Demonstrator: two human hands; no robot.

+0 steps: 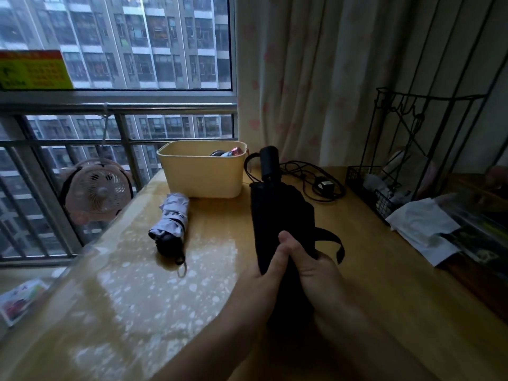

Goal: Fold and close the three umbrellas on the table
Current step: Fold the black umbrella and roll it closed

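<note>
Black umbrella [280, 213] is gripped round its bunched canopy by left hand [265, 273] and right hand [316, 273] above the bench [384, 292]. Its strap [334, 240] hangs unfastened just right of the hands, so the folds could be loosened if the grip is eased.

Dim room, daylight via window [123, 42] glaring on table [154, 270]; right side murky, edges warped/soft.

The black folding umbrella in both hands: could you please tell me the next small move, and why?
Probably wrap the loose black fabric strap round the black folding umbrella and fasten it. The umbrella is collapsed and gripped by the left hand and right hand, yet the strap hangs free on its right, so the folds look unsecured.
</note>
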